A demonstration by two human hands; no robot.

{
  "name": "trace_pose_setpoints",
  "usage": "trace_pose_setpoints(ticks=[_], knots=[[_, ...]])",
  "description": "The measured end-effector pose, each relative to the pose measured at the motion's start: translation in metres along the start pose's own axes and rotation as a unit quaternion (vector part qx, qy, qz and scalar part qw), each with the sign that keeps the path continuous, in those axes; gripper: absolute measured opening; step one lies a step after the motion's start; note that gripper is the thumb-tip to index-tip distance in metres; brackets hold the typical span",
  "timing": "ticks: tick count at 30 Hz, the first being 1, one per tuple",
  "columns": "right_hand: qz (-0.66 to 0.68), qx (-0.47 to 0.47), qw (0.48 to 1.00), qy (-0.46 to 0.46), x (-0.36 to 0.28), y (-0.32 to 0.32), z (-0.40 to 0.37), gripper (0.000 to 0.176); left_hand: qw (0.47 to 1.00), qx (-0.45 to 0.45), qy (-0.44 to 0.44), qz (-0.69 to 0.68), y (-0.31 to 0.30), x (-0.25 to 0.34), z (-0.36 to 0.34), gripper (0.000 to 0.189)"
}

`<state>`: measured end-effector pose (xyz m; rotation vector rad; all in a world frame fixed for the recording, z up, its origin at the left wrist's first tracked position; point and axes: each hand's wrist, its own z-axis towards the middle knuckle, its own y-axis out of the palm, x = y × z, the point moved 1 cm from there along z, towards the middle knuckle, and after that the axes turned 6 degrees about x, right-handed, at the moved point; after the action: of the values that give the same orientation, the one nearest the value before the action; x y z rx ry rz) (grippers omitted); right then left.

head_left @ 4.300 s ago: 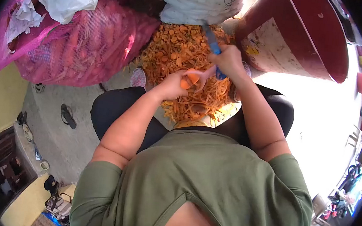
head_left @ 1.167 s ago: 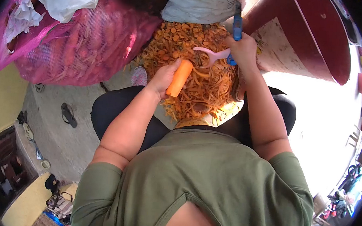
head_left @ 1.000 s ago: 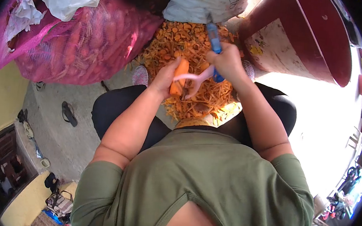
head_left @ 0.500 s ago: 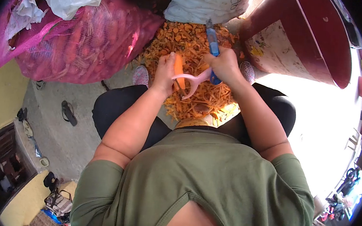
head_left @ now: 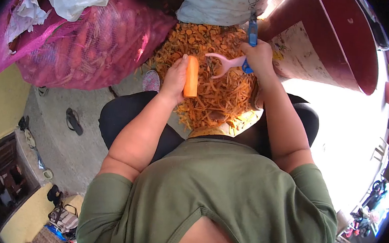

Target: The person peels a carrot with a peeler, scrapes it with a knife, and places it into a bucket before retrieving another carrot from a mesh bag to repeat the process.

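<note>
A peeled orange carrot [head_left: 192,77] stands nearly upright in my left hand [head_left: 175,79], whose fingers are closed along its left side. My right hand [head_left: 258,57] is closed around a peeler [head_left: 229,65] with a pink Y-shaped head. Its prongs point left toward the carrot, with a gap between them. A long blue piece [head_left: 253,33] with a grey tip sticks out of the far side of the same fist, and more blue shows below it. Under both hands lies a heap of orange peelings [head_left: 220,96].
A pink mesh sack of carrots [head_left: 99,44] sits at the far left. Behind the heap is a white sack [head_left: 216,5]. A large dark red bucket [head_left: 331,36] leans at the far right. A dark sandal [head_left: 74,121] lies on the concrete floor [head_left: 54,141].
My right hand has moved away from me and to the right, taking the peeler off the carrot. My left hand and the carrot stay almost in place.
</note>
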<state>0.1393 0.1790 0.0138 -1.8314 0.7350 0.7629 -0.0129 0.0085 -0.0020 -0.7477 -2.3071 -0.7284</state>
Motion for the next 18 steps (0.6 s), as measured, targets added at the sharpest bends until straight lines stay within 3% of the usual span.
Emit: trace_pose_setpoints(ticks=[4,5,9,13,14,16,18], knots=[[-0.024,-0.099,0.989,-0.108,-0.015,0.011,-0.032,0.022,0.999,0.000,-0.039,0.027,-0.002,-0.005,0.001,0.042],[-0.085,-0.122,0.978,-0.144,-0.020,0.015,-0.041,0.022,0.998,-0.026,-0.050,0.038,-0.004,-0.007,0.004,0.041],[-0.047,0.014,0.995,-0.092,0.007,0.002,0.006,0.021,0.989,-0.084,-0.101,0.074,-0.002,-0.008,0.000,0.041],[-0.017,0.014,0.997,-0.069,-0.009,-0.008,-0.007,0.021,0.986,-0.083,-0.112,0.089,0.002,-0.003,-0.006,0.045],[-0.025,-0.019,0.993,-0.116,-0.005,0.000,-0.012,0.022,0.985,-0.099,-0.108,0.093,0.003,-0.002,-0.006,0.044],[-0.024,0.000,0.997,-0.080,-0.008,-0.001,-0.014,0.025,0.982,-0.125,-0.102,0.101,0.004,0.000,-0.009,0.044],[-0.067,0.110,0.986,-0.107,-0.002,-0.015,0.008,0.025,0.977,-0.147,-0.110,0.111,0.004,0.005,-0.013,0.044]])
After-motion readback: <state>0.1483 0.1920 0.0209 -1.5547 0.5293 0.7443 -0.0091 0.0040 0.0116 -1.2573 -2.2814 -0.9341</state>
